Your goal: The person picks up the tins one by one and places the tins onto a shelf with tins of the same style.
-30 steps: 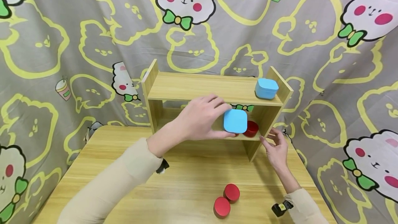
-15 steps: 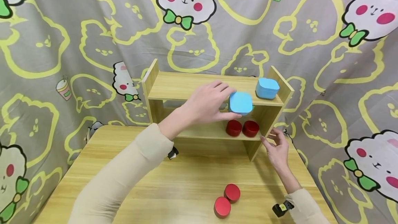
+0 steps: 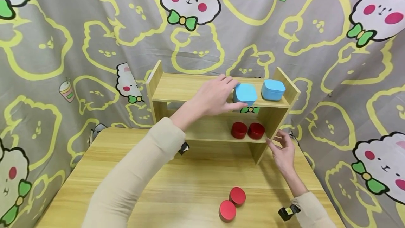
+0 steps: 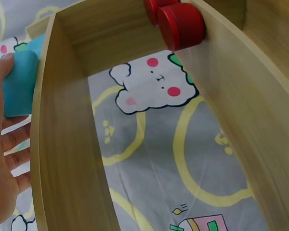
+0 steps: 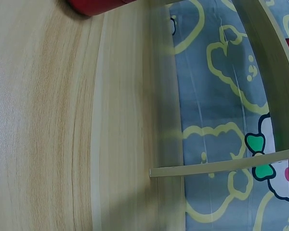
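Observation:
My left hand grips a light blue rounded-square box between thumb and fingers, at the front of the top shelf. In the left wrist view this blue box shows beside the shelf board, under the thumb. A second blue box stands to its right, near the shelf's right end. My right hand touches the right side panel of the wooden rack, fingers at its outer side and thumb near the front edge. Only a sliver of that hand shows in the right wrist view.
Two dark red round tins, a left one and a right one, stand on the lower shelf. Two more red tins sit on the wooden table in front. A patterned curtain hangs behind the rack.
My left hand has raised the blue box from in front of the lower shelf to the top shelf, uncovering the red tins. My right hand has stayed at the side panel.

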`<state>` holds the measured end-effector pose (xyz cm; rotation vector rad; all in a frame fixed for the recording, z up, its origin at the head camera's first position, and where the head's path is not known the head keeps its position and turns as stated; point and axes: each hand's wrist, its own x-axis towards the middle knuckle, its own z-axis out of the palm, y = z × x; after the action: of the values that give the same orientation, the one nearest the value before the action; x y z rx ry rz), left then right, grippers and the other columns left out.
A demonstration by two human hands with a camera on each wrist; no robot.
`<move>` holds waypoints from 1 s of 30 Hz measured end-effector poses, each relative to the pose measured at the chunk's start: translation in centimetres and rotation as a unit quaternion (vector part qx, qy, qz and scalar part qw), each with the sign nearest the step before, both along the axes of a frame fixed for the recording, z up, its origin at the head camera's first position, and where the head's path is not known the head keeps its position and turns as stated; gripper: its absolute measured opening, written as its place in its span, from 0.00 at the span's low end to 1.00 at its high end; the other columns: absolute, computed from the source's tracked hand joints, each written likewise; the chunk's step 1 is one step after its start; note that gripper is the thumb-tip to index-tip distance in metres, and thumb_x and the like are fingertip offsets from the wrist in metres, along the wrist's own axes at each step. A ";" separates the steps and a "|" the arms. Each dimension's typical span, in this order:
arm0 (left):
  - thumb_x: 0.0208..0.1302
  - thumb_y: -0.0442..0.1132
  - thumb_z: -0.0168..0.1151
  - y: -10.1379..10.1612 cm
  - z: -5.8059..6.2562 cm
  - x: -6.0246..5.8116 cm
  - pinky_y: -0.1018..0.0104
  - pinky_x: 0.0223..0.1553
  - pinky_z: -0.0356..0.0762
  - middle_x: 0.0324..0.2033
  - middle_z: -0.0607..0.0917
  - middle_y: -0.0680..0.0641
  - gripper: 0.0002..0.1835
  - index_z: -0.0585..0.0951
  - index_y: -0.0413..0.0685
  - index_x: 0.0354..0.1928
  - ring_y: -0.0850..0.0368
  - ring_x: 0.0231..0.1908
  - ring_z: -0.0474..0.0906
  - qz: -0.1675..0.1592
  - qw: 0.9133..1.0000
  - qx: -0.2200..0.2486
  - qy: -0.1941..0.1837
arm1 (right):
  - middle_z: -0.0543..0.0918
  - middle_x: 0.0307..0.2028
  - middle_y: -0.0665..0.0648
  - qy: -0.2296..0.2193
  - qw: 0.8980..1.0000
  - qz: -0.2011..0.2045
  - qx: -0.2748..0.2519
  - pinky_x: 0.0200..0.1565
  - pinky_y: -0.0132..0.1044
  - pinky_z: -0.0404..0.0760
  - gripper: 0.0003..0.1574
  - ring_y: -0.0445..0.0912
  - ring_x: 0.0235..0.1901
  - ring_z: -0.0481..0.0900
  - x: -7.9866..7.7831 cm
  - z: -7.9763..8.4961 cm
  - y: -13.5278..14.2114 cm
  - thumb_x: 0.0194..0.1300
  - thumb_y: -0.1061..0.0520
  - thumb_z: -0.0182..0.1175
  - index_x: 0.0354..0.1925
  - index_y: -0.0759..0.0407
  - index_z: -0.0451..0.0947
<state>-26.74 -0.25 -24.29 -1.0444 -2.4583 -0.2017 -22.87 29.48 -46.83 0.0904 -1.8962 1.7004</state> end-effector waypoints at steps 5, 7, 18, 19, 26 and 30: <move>0.70 0.74 0.56 0.4 0.0 -0.4 0.60 0.58 0.83 0.61 0.85 0.49 0.40 0.76 0.50 0.68 0.53 0.58 0.78 0.006 1.000 -0.001 -0.017 | 0.83 0.43 0.41 -0.001 1.000 -0.002 0.002 0.36 0.18 0.83 0.27 0.32 0.41 0.84 0.0 0.0 0.1 0.61 0.77 0.67 0.58 0.76 0.75; 0.70 0.74 0.55 0.5 0.1 -0.5 0.60 0.60 0.82 0.62 0.84 0.49 0.41 0.76 0.50 0.69 0.53 0.60 0.77 0.013 1.000 -0.002 -0.025 | 0.82 0.43 0.41 -0.003 1.000 -0.002 0.003 0.36 0.18 0.83 0.27 0.32 0.41 0.84 0.0 0.1 0.0 0.61 0.77 0.66 0.59 0.76 0.74; 0.74 0.74 0.48 1.3 0.2 -1.5 0.58 0.69 0.77 0.67 0.80 0.48 0.43 0.70 0.52 0.76 0.52 0.68 0.74 0.042 0.997 -0.033 -0.058 | 0.83 0.44 0.40 -0.002 1.000 -0.002 0.004 0.37 0.17 0.83 0.28 0.32 0.41 0.83 -0.1 0.0 0.1 0.61 0.77 0.67 0.59 0.76 0.74; 0.74 0.74 0.47 1.4 0.2 -1.7 0.58 0.70 0.76 0.67 0.80 0.48 0.43 0.70 0.52 0.77 0.52 0.68 0.73 0.044 0.997 -0.037 -0.060 | 0.82 0.44 0.40 -0.003 1.000 -0.002 0.006 0.37 0.17 0.83 0.28 0.32 0.41 0.83 -0.1 -0.1 0.1 0.61 0.77 0.67 0.59 0.76 0.74; 0.75 0.74 0.45 2.3 0.2 -2.1 0.59 0.72 0.74 0.69 0.78 0.47 0.43 0.67 0.52 0.78 0.52 0.71 0.71 0.048 0.995 -0.050 -0.071 | 0.82 0.43 0.39 -0.005 1.000 -0.007 0.013 0.36 0.17 0.82 0.27 0.31 0.41 0.83 0.0 0.0 0.2 0.62 0.77 0.67 0.59 0.76 0.75; 0.75 0.75 0.44 2.7 0.2 -2.2 0.59 0.72 0.74 0.69 0.78 0.47 0.44 0.67 0.53 0.79 0.52 0.70 0.71 0.052 0.994 -0.051 -0.076 | 0.82 0.44 0.39 -0.007 1.000 -0.006 0.019 0.36 0.17 0.83 0.27 0.31 0.42 0.83 0.0 0.1 0.1 0.62 0.76 0.67 0.59 0.75 0.75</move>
<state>-28.96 2.48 -24.07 -0.9728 -2.6776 -0.1265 -22.84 29.58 -46.72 0.0814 -1.9359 1.6626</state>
